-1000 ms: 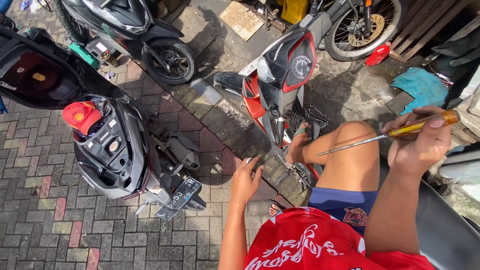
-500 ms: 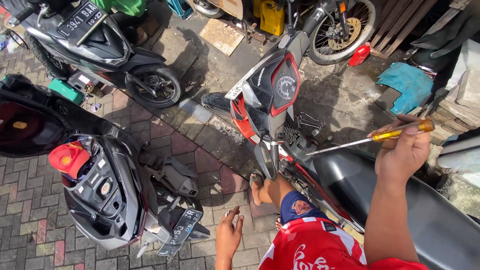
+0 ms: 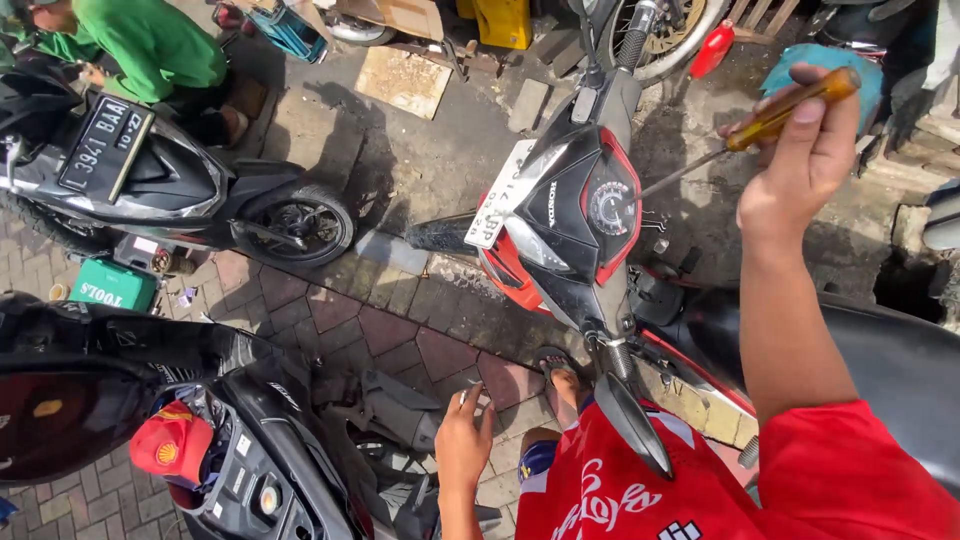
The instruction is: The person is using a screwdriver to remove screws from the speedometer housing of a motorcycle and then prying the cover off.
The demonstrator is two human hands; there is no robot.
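The right hand (image 3: 800, 170) is reaching up toward one o'clock, arm stretched out from the red sleeve (image 3: 850, 480), fingers curling shut around the amber handle of a screwdriver (image 3: 770, 118). The thumb is pressing along the handle's top, and the thin shaft is slanting down toward eight o'clock, its tip ending just beside the dash of the red-and-black scooter (image 3: 575, 215); whether it is touching is hard to tell.

The left hand (image 3: 465, 440) is hanging low at six o'clock, palm down over the brick paving (image 3: 390, 330), fingers loosely spread and gripping nothing, near a dismantled black scooter (image 3: 250, 460) with a red cap (image 3: 170, 445) lying on it. At eleven o'clock another person in a green shirt (image 3: 150, 45) is bending over a third scooter (image 3: 150, 180).
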